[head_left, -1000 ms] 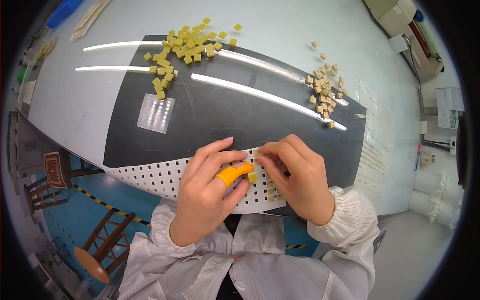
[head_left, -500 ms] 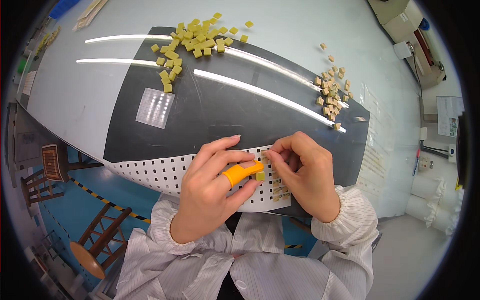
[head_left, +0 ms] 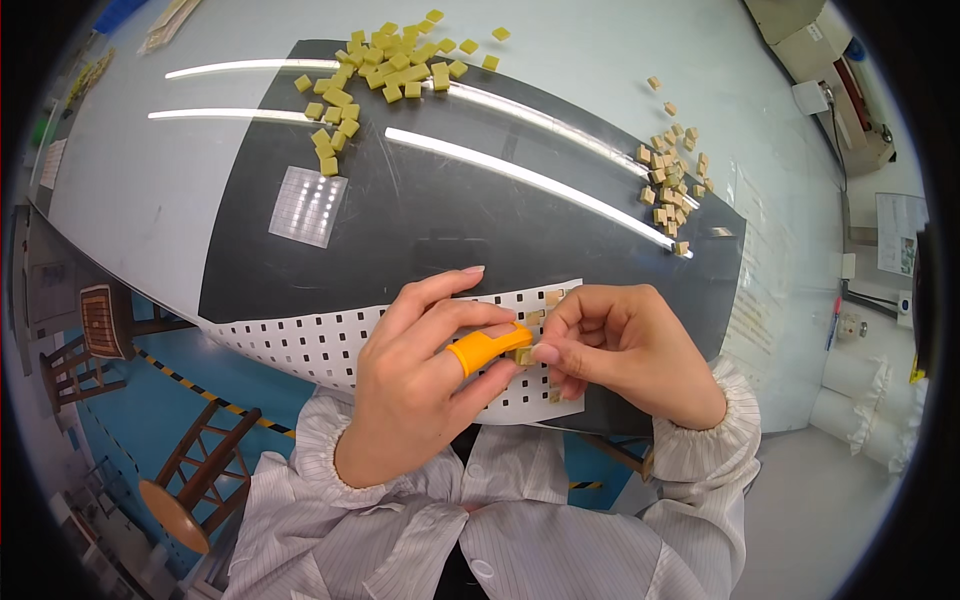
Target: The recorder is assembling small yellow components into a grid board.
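My left hand pinches a small square yellow-green block between thumb and fingers. An orange ring-like finger tool sits on one of its fingers, its tip just above the block. My right hand has its thumb and fingertips closed at the block's right edge; whether a thin piece is between them is hidden. Under both hands lies a white sheet with rows of black squares. Small tan pieces lie on its right end, partly covered by my right hand.
A heap of yellow-green blocks lies at the far left of the black mat. Tan-topped blocks are scattered at the far right. A clear gridded square rests left of centre. Wooden stools stand below left.
My right hand has moved from the sheet's upper edge down to the block in my left hand. A tan piece now shows on the sheet where those fingertips were.
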Demonstrator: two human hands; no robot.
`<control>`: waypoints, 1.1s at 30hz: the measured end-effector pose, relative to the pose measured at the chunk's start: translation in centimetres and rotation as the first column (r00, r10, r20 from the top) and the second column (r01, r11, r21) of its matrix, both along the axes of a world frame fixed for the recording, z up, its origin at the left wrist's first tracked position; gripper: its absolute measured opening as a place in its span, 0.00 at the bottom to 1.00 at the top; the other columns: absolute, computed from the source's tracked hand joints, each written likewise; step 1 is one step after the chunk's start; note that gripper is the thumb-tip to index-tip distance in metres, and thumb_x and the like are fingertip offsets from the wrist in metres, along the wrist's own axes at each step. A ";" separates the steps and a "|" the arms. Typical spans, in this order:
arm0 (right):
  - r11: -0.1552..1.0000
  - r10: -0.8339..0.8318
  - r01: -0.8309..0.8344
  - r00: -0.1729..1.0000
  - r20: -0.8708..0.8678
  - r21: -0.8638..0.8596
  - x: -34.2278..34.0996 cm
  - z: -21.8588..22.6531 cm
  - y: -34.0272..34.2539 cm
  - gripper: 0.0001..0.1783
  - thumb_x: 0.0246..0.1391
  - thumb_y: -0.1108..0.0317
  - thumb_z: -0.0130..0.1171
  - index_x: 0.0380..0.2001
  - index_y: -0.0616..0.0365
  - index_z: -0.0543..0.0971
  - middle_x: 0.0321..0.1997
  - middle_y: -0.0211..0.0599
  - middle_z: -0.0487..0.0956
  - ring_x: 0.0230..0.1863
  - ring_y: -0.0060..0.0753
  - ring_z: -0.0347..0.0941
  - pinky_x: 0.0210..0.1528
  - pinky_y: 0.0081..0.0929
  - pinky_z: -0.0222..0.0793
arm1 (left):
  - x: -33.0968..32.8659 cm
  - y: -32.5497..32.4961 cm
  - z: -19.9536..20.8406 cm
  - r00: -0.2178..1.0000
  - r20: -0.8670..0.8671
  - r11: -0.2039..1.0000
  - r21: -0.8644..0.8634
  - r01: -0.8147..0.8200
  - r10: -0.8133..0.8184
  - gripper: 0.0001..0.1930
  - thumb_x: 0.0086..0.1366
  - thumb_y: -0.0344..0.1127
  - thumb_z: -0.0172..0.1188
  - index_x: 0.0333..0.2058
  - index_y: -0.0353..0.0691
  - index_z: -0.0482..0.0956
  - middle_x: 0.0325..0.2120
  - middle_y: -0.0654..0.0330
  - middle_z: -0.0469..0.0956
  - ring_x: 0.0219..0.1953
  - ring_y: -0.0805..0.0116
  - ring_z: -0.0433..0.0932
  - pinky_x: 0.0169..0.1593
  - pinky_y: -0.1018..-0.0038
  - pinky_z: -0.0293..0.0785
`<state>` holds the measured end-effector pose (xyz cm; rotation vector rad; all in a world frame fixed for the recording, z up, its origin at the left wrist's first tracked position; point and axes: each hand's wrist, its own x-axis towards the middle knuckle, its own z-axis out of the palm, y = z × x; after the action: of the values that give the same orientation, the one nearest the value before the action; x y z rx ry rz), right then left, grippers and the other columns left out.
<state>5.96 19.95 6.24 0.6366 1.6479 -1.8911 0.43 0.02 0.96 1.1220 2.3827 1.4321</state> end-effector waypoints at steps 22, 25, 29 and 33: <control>1.000 0.019 -0.019 1.000 -0.014 0.017 -0.3 -0.1 -0.1 0.06 0.57 0.74 0.62 0.31 0.66 0.77 0.27 0.33 0.79 0.27 0.18 0.75 0.33 0.17 0.73 | -0.2 0.0 -0.4 0.999 -0.031 1.000 0.020 0.015 -0.014 0.13 0.44 0.25 0.72 0.33 0.39 0.85 0.37 0.62 0.82 0.54 0.53 0.75 0.50 0.64 0.75; 1.000 0.018 -0.018 1.000 -0.017 0.013 -0.3 -0.1 -0.1 0.05 0.57 0.75 0.62 0.30 0.66 0.77 0.27 0.33 0.79 0.26 0.18 0.75 0.33 0.17 0.73 | -0.2 0.0 -0.3 1.000 -0.025 1.000 0.015 0.012 -0.012 0.13 0.45 0.25 0.72 0.33 0.39 0.85 0.37 0.62 0.82 0.54 0.53 0.75 0.50 0.64 0.75; 1.000 0.012 -0.012 1.000 -0.017 0.014 -0.2 -0.1 -0.1 0.05 0.57 0.75 0.62 0.30 0.66 0.77 0.27 0.33 0.79 0.26 0.18 0.75 0.32 0.18 0.73 | -0.1 0.0 -0.3 1.000 -0.019 1.000 0.013 0.008 -0.008 0.13 0.45 0.26 0.73 0.33 0.40 0.86 0.37 0.62 0.82 0.54 0.53 0.75 0.50 0.64 0.75; 1.000 0.016 -0.016 1.000 -0.023 0.024 -0.3 -0.2 -0.2 0.05 0.57 0.75 0.62 0.30 0.66 0.77 0.27 0.33 0.79 0.26 0.18 0.75 0.32 0.18 0.73 | -0.1 0.0 -0.4 1.000 -0.019 1.000 0.021 0.009 -0.009 0.13 0.44 0.25 0.73 0.33 0.39 0.86 0.36 0.62 0.82 0.54 0.53 0.75 0.50 0.63 0.75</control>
<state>5.69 19.79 6.07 0.6111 1.6873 -1.8774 0.30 0.01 0.59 1.1547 2.3781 1.4529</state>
